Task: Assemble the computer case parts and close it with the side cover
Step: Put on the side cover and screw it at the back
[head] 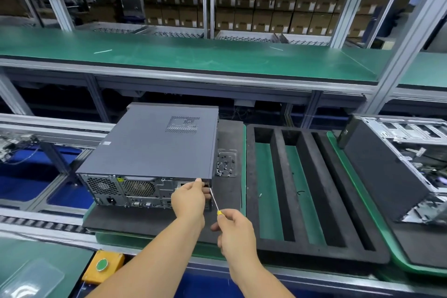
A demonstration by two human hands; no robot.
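Hands point(191, 197) point(235, 230) drive screwdriver point(214, 199) into case point(154, 150).

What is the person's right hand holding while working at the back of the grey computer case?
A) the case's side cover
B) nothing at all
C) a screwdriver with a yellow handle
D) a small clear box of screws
C: the right hand pinches a screwdriver by its yellow handle, the thin shaft aimed at the rear corner of the computer case where the left hand rests.

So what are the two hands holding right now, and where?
The right hand grips a thin screwdriver by its yellow handle. The left hand pinches something small at the grey metal computer case's rear corner; too small to tell.
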